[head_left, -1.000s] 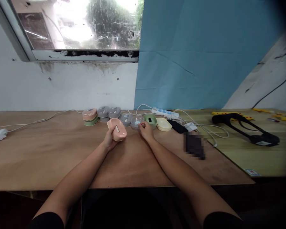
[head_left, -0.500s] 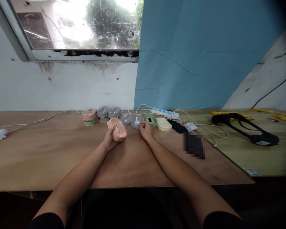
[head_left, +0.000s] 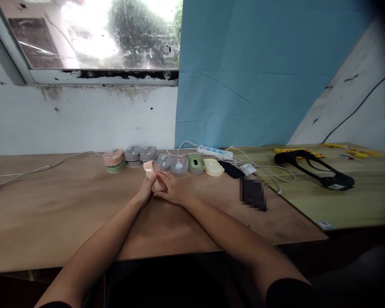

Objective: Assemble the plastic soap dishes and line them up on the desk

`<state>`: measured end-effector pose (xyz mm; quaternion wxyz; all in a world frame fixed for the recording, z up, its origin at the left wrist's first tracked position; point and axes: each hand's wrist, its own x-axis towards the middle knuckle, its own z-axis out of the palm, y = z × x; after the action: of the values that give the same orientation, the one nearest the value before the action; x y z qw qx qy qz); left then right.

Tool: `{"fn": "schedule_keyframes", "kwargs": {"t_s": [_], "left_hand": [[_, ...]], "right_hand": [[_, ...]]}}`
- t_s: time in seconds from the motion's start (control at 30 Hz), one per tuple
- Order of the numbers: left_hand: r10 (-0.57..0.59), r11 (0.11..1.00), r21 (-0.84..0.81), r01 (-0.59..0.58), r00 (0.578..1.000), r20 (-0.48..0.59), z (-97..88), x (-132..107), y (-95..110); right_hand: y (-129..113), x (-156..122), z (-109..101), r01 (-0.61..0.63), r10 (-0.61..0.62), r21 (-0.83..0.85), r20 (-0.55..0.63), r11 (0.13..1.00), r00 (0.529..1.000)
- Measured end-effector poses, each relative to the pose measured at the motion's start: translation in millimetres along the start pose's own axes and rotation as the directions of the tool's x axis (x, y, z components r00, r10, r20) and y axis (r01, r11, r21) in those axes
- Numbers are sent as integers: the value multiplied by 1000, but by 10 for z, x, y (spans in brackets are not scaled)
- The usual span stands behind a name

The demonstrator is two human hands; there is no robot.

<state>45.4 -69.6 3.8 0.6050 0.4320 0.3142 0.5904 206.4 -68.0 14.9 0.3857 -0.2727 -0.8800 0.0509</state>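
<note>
Left hand (head_left: 144, 191) and right hand (head_left: 175, 188) were together, clamped on pink plastic box (head_left: 158, 185); clear container (head_left: 179, 166) sat far right of it.

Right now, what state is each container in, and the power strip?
Held pink box: tilted, left hand gripping, right hand against it.
Other pink box: resting on green piece.
Grey boxes: upright, three tops showing.
Clear container: resting on the table.
Green container: dark patch on top.
Cream container: likewise on the table.
Power strip: on or off unclear.
</note>
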Motion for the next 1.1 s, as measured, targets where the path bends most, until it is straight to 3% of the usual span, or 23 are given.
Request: {"fn": "schedule_keyframes", "kwargs": {"t_s": [0.13, 0.27, 0.63, 0.73, 0.9, 1.1], "left_hand": [[106, 989, 99, -108, 994, 30, -5, -3, 6], [155, 980, 126, -155, 988, 6, 12, 22, -11], [156, 984, 101, -148, 984, -80, 22, 33, 26], [159, 984, 99, -149, 982, -103, 31, 39, 19], [194, 976, 115, -185, 978, -78, 36, 35, 14], [209, 975, 93, -200, 974, -93, 16, 33, 18]], "right_hand": [[73, -28, -68, -6, 2, 116, 39, 993, 999], [109, -54, -61, 0, 1, 153, -4, 988, 1000], [226, -50, 16, -57, 58, 137, -4, 989, 998], [272, -60, 30, -70, 78, 142, -55, 987, 995], [273, -39, -19, 12, -3, 164, -52, 986, 999], [234, -24, -82, 2, 2, 34, -122, 999, 992]]}}
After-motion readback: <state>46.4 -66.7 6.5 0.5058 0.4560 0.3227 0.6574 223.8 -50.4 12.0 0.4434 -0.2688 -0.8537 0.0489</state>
